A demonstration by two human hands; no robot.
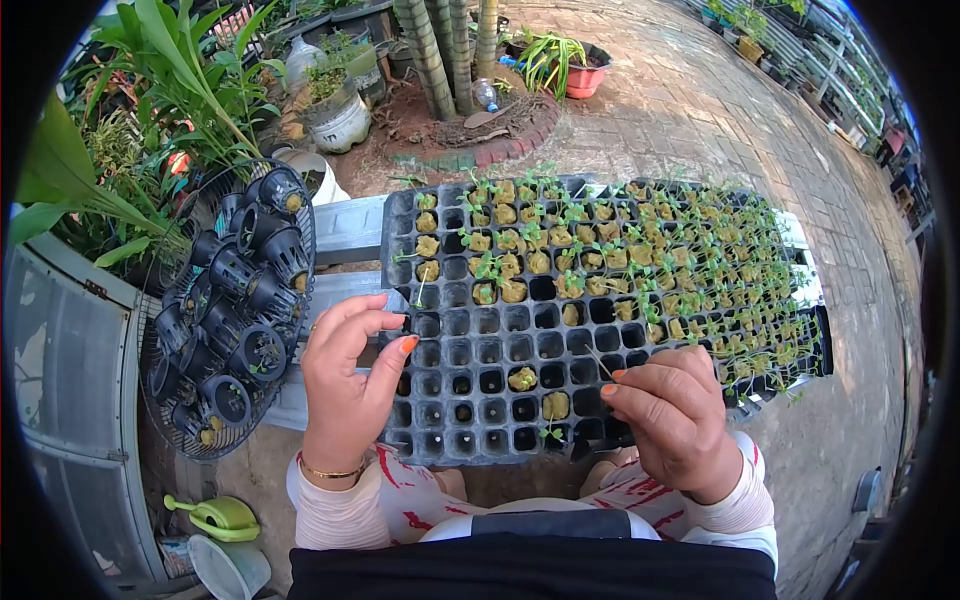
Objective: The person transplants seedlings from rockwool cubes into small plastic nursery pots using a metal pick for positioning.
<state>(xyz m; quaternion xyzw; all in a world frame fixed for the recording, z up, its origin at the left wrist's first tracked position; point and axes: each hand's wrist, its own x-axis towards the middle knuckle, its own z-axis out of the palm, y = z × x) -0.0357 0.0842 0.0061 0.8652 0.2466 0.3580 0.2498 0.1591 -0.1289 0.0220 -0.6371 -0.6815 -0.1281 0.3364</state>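
A black seedling tray (pixel 487 381) with many square cells lies in front of me. Tan growing plugs with green seedlings (pixel 690 270) crowd its right and far side, while many cells at the near left hold no plug. My left hand (pixel 345 385) hovers over the tray's left edge, thumb and fingers apart, with nothing visible between them. In a pinch, my right hand (pixel 672 415) holds a thin stick (pixel 599 361) above the near middle cells. Two lone plugs sit near it, one plug (pixel 522 379) and another plug (pixel 555 405) with a small seedling beside it.
To the left stands a wire basket (pixel 303 330) piled with black net pots (pixel 275 250). A green watering can (pixel 215 517) and a pale bucket (pixel 228 568) are on the ground at lower left. Potted plants and a tree trunk (pixel 425 60) stand beyond the tray.
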